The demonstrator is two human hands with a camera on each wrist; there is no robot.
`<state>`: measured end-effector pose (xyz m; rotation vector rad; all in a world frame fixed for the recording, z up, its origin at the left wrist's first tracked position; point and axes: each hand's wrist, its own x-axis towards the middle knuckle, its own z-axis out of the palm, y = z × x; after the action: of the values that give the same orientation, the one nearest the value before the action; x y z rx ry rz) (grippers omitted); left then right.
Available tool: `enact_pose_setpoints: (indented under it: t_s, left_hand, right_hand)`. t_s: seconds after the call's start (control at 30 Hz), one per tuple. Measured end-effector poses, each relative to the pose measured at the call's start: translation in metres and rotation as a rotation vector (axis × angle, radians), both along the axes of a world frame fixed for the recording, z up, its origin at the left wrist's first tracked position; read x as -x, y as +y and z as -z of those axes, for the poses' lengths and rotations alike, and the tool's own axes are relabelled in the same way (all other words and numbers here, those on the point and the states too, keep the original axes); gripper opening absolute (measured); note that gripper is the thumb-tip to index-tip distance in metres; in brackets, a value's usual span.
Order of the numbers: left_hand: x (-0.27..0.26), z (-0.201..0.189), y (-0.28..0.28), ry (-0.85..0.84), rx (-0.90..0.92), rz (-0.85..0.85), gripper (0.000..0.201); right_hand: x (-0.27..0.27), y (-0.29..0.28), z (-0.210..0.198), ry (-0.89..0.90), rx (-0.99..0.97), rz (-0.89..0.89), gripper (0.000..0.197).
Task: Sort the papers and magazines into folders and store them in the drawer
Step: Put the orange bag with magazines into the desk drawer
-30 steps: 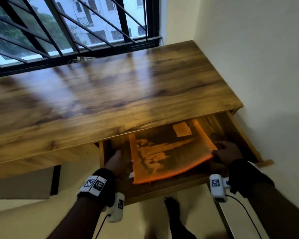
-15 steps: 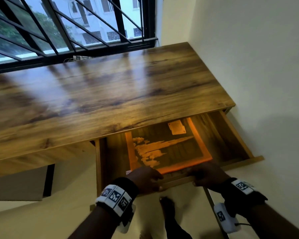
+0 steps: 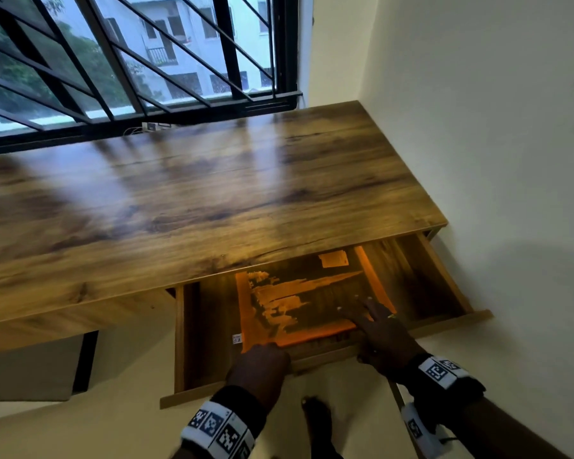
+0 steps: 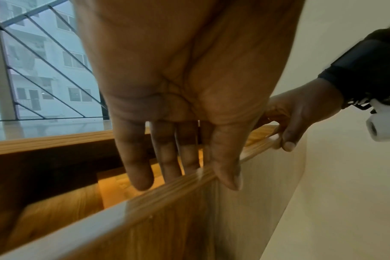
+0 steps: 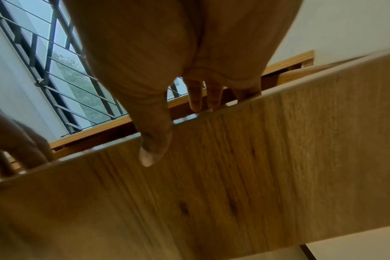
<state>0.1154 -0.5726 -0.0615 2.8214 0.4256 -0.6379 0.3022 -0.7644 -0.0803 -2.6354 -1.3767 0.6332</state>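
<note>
Both hands sit at the drawer (image 3: 315, 357) front, lower centre; my left hand (image 3: 259, 369) straddles its top edge, fingers straight; my right hand (image 3: 383, 336) rests relaxed, fingertips on the orange folder (image 3: 299, 306) lying flat inside; the drawer looks stiff and heavy, best pushed at its front panel; the folder seems light, slippery.

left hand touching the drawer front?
Touching. Left wrist view shows the left hand with its thumb against the drawer front, fingers over its top edge.
</note>
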Motion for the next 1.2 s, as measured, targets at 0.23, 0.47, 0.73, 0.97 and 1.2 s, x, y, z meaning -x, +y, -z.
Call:
enact_pose_setpoints:
  t_s: [0.23,0.47,0.73,0.97,1.2]
  left_hand:
    - [-0.020,0.001,0.030,-0.367,-0.197,-0.095,0.098]
    - [-0.053,0.010,0.068,-0.349,-0.306,-0.194,0.117]
    - [-0.080,0.015,0.091,-0.261,-0.302,-0.261,0.109]
    - [-0.087,0.009,0.099,-0.246,-0.247,-0.285,0.098]
    - [-0.085,-0.014,0.132,-0.306,-0.154,-0.322,0.073]
  right_hand:
    - [-0.028,0.035,0.002,-0.167,-0.077,0.084,0.123]
    - [-0.065,0.078,0.001,-0.222,-0.079,-0.006,0.112]
    - [-0.091,0.123,-0.008,-0.212,-0.029,-0.195,0.087]
    - [-0.091,0.136,-0.013,-0.136,-0.018,-0.150,0.086]
    - [-0.087,0.169,-0.033,-0.131,-0.095,-0.006,0.054]
